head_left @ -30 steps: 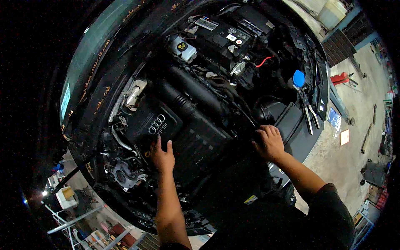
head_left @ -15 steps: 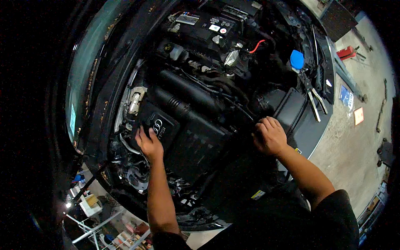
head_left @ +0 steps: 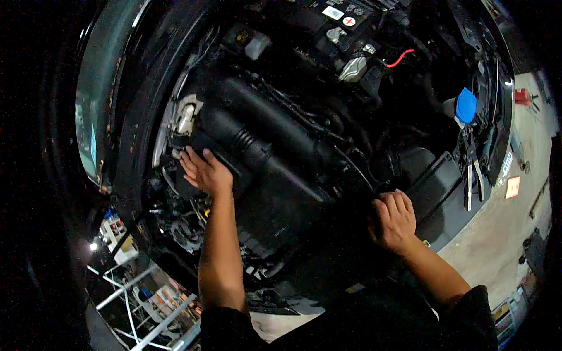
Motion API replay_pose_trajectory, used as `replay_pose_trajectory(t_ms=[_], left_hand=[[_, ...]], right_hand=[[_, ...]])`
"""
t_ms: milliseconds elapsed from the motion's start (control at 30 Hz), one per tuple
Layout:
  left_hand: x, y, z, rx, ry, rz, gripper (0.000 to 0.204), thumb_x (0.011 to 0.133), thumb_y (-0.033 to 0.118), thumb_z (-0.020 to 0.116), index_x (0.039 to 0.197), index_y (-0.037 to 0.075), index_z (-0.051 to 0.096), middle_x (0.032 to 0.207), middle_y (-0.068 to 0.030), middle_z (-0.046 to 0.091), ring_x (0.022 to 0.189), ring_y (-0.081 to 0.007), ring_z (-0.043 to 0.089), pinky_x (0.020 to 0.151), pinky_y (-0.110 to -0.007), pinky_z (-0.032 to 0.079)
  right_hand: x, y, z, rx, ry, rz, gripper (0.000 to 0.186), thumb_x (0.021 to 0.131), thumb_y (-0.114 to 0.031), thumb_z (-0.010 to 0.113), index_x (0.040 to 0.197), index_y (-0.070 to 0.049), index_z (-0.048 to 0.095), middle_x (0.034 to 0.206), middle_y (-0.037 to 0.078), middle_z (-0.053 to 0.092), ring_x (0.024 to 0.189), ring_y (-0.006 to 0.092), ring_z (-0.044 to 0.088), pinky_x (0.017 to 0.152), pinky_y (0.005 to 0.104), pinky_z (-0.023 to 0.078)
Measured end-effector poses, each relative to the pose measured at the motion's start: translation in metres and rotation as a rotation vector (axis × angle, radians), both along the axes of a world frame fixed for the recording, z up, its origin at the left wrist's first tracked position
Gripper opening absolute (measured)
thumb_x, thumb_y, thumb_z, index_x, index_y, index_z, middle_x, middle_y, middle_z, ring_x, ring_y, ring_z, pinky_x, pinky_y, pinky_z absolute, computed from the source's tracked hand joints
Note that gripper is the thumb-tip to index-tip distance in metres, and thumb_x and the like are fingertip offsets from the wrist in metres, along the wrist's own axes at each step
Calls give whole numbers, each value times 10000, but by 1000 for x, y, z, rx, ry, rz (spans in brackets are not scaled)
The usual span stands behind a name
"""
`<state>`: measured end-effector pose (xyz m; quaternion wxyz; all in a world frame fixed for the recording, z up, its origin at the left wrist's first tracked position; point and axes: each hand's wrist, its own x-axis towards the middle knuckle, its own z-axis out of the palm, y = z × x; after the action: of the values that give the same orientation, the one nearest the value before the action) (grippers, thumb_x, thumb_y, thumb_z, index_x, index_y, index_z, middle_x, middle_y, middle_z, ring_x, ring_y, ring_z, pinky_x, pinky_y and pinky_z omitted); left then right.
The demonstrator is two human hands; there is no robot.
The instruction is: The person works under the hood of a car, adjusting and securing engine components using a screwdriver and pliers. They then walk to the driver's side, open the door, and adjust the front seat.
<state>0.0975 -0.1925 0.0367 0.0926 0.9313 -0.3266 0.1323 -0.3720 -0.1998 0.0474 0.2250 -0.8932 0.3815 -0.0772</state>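
Observation:
Below me lies a black plastic engine cover in an open car engine bay. My left hand rests at its edge on the windshield side, fingers stretched and spread, thumb apart. A small yellow part shows beside that wrist. My right hand is at the cover's other side, near the black air-intake housing. Its fingers curl down into shadow, and whatever they grip is hidden. A thick black ribbed pipe runs across the engine beyond both hands.
Pliers with pale handles lie at the bay's right edge, below a blue reservoir cap. Farther back are a battery and a red cable. The windshield borders the left. A metal frame stands at lower left.
The view has shifted, and the engine fills more of it. My left hand has turned, its fingers spreading farther; the cover's emblem is out of sight. The yellow part has come into view.

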Motion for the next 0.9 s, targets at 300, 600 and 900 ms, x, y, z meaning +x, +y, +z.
replay_pose_trajectory(t_ms=[300, 600, 900], left_hand=[[16, 17, 3, 39, 38, -29, 666, 1059, 502, 359, 1591, 105, 305, 1682, -134, 207, 1563, -331, 130, 1236, -570, 68], [7, 72, 6, 7, 10, -358, 662, 1039, 445, 473, 1575, 83, 329, 1676, -158, 206, 1551, -359, 163, 1232, -581, 98], [57, 88, 45, -185, 261, -516, 422, 1004, 352, 586, 1273, 37, 664, 1435, -201, 555, 1344, -375, 496, 1131, -475, 381]], right_hand=[[10, -6, -1, -152, -70, 0, 368, 758, -166, 736, 1078, -25, 618, 1077, 156, 631, 1047, 356, 605, 1044, 489, 441], [8, 3, -7, -243, -8, -14, 372, 769, -182, 726, 1088, -36, 603, 1102, 167, 621, 1083, 382, 587, 1038, 493, 428], [12, 6, -16, -314, -66, -22, 269, 805, -160, 670, 1050, -70, 606, 1052, 156, 593, 1025, 386, 559, 933, 485, 430]])
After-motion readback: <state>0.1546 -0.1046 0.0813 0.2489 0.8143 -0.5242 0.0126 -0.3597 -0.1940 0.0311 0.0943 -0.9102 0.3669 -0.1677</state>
